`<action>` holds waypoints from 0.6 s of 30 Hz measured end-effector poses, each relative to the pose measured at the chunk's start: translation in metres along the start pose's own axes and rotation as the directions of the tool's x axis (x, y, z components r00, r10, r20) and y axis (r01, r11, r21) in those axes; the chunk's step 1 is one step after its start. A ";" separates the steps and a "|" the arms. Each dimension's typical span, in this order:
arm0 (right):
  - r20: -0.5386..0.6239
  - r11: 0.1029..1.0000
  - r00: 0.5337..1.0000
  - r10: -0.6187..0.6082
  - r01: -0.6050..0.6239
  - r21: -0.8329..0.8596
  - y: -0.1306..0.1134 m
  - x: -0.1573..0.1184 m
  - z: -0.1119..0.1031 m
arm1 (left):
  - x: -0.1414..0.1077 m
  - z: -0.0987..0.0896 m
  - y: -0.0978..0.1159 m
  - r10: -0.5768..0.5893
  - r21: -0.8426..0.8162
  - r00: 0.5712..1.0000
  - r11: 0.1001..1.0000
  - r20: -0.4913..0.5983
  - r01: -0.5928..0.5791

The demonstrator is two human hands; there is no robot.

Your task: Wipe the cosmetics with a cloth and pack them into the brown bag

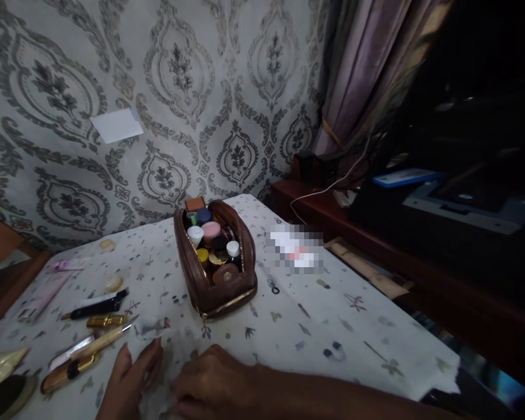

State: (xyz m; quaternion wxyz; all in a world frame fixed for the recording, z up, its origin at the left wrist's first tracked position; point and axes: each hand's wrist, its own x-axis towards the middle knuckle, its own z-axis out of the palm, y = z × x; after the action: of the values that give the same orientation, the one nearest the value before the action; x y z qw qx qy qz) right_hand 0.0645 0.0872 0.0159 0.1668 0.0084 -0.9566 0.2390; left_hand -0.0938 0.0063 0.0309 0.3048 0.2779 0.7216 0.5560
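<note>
A crumpled, whitish, tissue-like piece (147, 328) shows at the fingertips of my left hand (133, 376), whose thumb and fingers close on it; whether it is thin cloth, paper or plastic is unclear. Beside it, my right hand (214, 382) is curled low over the table edge, its fingers tucked under and mostly hidden. Something pale lies between the two hands, blurred. Beyond them stands an unzipped brown leather pouch (223, 291), packed with several small jars and bottles, among them a pink-lidded jar (210, 232) and a white cap (195, 235).
On the patterned tablecloth (297, 338), left, lie a wooden-handled brush (102, 341), a black tube (98, 306), a gold tube (106, 321), pink tubes (46, 296), a cream tube (4, 364) and an oval brush (9, 396). A dark screen (459, 146) stands right.
</note>
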 end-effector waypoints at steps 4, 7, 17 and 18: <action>-0.039 0.997 0.999 0.001 0.002 0.075 0.002 -0.002 0.003 | 0.003 -0.009 -0.003 0.000 0.037 0.998 0.999 0.059 -0.002; -0.045 0.995 0.999 0.022 -0.018 0.097 0.003 -0.002 0.004 | 0.000 -0.013 -0.002 0.031 0.053 0.999 0.998 -0.025 -0.029; -0.057 0.936 0.978 0.200 -0.174 0.305 0.007 0.003 0.011 | 0.002 -0.044 -0.007 0.190 0.274 0.982 0.943 0.018 -0.188; -0.040 0.920 0.972 0.233 -0.207 0.333 0.007 0.005 0.011 | 0.003 -0.050 -0.008 0.236 0.302 0.970 0.922 0.054 -0.241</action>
State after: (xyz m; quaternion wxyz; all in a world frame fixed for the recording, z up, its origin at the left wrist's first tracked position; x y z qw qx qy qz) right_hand 0.0553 0.0883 0.0051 0.1727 -0.0813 -0.8913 0.4114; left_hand -0.1333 -0.0249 0.0324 0.1942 0.4120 0.7573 0.4681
